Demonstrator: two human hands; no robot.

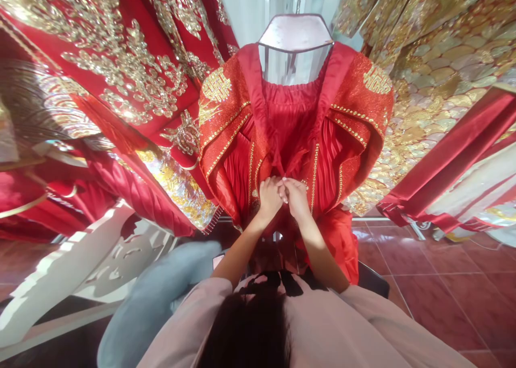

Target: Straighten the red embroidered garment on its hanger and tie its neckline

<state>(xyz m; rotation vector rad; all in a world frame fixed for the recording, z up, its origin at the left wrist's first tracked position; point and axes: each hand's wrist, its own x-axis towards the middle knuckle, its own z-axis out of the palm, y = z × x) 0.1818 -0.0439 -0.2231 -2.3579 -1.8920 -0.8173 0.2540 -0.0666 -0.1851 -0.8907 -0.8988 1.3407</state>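
A red robe point(346, 115) with gold bead trim and gold emblems hangs on a wide hanger point(295, 32) straight ahead, open at the front over a pleated red lining. My left hand point(269, 195) and my right hand point(295, 195) meet at the robe's front edges, at about waist height. Both hands are closed, fingers pinched together on the red cloth where the two edges join. What lies between the fingertips is too small to make out.
Red garments with heavy gold embroidery point(121, 61) hang close on the left. Gold scale-patterned cloth point(439, 72) and red drapes point(451, 163) hang on the right. A white carved panel point(84, 260) stands at lower left. The floor is red tile point(443, 298).
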